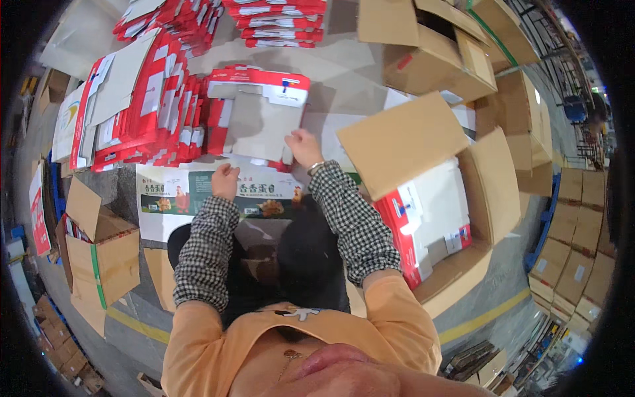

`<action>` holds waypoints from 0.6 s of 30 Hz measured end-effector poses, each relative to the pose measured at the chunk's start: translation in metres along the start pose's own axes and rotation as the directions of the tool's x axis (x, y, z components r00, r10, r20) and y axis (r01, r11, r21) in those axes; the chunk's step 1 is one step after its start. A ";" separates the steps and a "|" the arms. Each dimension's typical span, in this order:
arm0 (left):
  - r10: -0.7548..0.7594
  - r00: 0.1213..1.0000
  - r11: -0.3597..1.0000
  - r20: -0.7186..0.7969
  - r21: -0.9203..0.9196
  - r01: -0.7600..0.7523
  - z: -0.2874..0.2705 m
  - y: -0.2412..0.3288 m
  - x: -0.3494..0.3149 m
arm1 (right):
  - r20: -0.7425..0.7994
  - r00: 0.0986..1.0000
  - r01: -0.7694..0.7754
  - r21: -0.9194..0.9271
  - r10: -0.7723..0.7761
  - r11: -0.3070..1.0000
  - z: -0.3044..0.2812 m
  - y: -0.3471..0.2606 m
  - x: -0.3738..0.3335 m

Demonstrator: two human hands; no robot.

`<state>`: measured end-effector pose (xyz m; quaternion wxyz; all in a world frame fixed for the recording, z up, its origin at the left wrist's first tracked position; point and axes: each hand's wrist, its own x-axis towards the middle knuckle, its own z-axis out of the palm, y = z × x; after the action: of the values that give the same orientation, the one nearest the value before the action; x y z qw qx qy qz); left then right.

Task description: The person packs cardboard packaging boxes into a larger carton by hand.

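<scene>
A flat unfolded carton (258, 116), grey-brown on its inner face with red and white printed flaps, lies on the table in front of me. My right hand (303, 147) grips its near right corner. My left hand (225, 180) rests with curled fingers at its near left edge, on a white and green printed sheet (165, 193). Both forearms wear black-and-white checked sleeve covers over orange sleeves.
Stacks of flat red and white cartons (149, 109) lie to the left and more stacks (278, 23) at the far side. An open brown box (463, 212) with packed red cartons stands at my right. Other brown boxes (436, 49) sit beyond; a small open box (99, 255) is on the left floor.
</scene>
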<state>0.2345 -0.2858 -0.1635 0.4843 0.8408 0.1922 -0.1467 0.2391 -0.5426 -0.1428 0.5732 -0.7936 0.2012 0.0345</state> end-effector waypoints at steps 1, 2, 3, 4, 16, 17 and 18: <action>-0.012 1.000 1.000 -0.012 -0.001 0.012 0.001 -0.012 0.017 | 0.017 1.000 0.000 -0.001 0.000 1.000 0.014 0.002 0.001; 0.038 0.996 0.997 -0.082 0.077 -0.031 0.004 -0.019 0.035 | 0.101 0.995 -0.020 -0.042 0.025 0.999 0.025 0.003 0.003; 0.091 0.985 0.985 -0.149 0.158 -0.067 0.003 -0.025 0.054 | 0.185 0.982 -0.035 -0.085 0.051 0.996 0.036 0.003 0.004; 0.014 0.994 0.985 -0.110 0.174 0.006 0.010 -0.021 0.070 | 0.179 0.982 -0.044 -0.100 0.061 0.994 0.039 0.013 0.005; -0.146 0.804 0.971 0.577 0.238 0.006 0.025 0.047 0.152 | 0.174 0.866 0.402 -0.801 -0.469 0.444 0.075 -0.013 0.000; -0.138 0.845 0.975 0.517 -0.080 0.208 0.025 0.068 0.137 | 0.153 0.857 0.406 -0.789 -0.492 0.461 0.068 -0.018 0.014; -0.134 0.839 0.973 0.527 -0.090 0.212 0.019 0.088 0.125 | 0.132 0.850 0.407 -0.779 -0.510 0.476 0.052 -0.029 0.030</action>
<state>0.3845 -0.3200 -0.1606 0.5625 0.7122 0.1402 -0.3960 0.2862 -0.4948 -0.1431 0.1427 -0.9861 -0.0212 -0.0828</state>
